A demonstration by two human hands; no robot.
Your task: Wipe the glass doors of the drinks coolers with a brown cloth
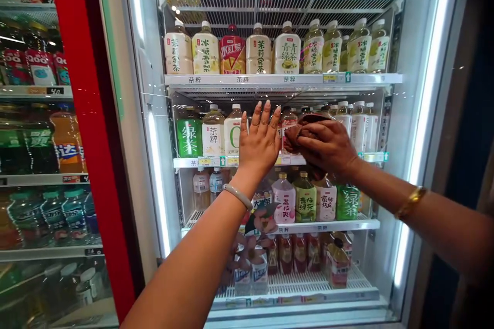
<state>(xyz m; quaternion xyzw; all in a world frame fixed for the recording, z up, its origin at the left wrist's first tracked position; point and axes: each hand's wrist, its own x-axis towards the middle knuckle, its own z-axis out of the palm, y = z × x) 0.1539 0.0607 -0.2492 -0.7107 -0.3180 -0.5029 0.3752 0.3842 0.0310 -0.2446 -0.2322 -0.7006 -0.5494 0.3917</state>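
I face the glass door (389,128) of a drinks cooler. My left hand (259,141) lies flat against the glass at mid height, fingers together and pointing up, holding nothing. Just to its right my right hand (326,146) is shut on a dark brown cloth (304,124) pressed against the same glass. A pale bracelet sits on my left wrist and a gold one on my right. Behind the glass stand rows of tea bottles (258,50) on white wire shelves.
A red door frame (90,128) separates this cooler from another at the left, filled with soda bottles (65,139). Bright light strips run down both sides of the cooler. A dark wall or door edge (473,113) borders the right.
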